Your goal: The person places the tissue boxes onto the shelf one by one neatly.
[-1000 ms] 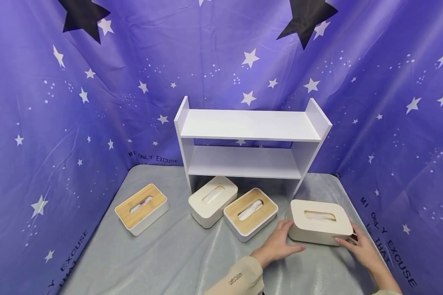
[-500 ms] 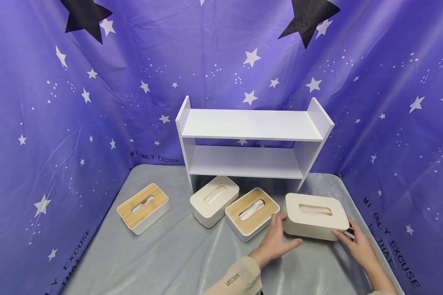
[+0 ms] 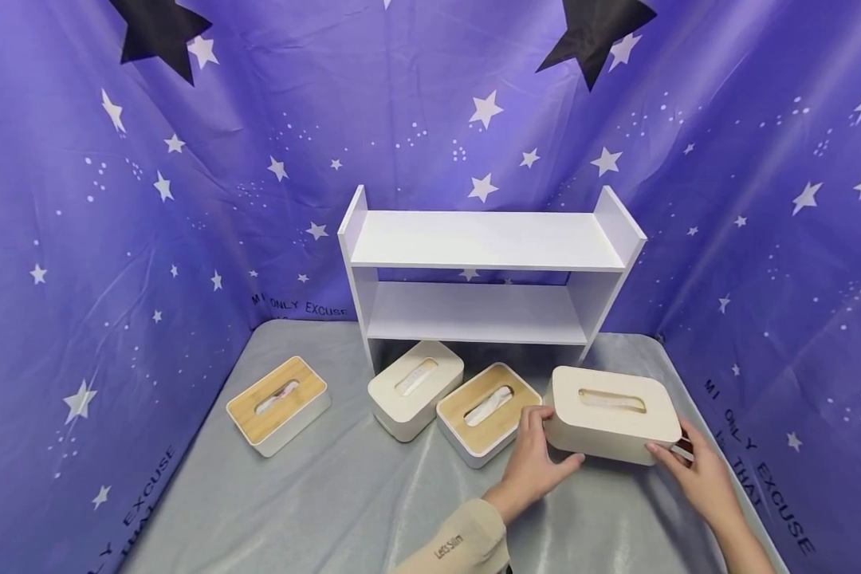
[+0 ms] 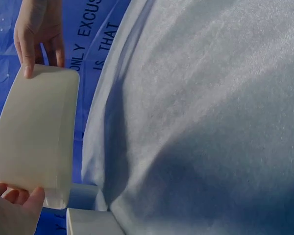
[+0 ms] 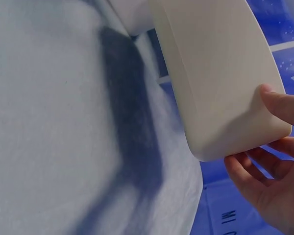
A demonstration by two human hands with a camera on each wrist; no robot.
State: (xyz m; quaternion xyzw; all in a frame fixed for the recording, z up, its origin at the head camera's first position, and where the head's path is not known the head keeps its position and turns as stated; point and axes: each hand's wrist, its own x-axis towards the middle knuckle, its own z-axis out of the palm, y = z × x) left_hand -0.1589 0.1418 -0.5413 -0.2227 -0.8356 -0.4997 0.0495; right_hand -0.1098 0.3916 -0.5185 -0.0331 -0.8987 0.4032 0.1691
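Observation:
Both hands hold a cream tissue box [image 3: 610, 400] between them at the right of the head view. My left hand [image 3: 529, 466] grips its left end, fingertips on the end wall and thumb low by the front. At the opposite end, my right hand [image 3: 705, 486] has its thumb on the front wall and its fingers round the side. The right wrist view shows the box [image 5: 215, 73] raised, its dark shadow apart from it on the cloth. Close by the left hand lies a white tissue box with a bamboo lid [image 3: 513, 389].
A white two-tier shelf [image 3: 484, 243] stands behind the boxes. Another cream tissue box [image 3: 402, 402] sits by its left leg, and a second bamboo-lidded one [image 3: 261, 422] lies farther left. Grey cloth [image 3: 344, 502] covers the table; starry purple curtains [image 3: 430, 104] surround it.
The held tissue box has come up off the cloth and moved a little back and left, both hands moving with it. The other boxes stay where they were.

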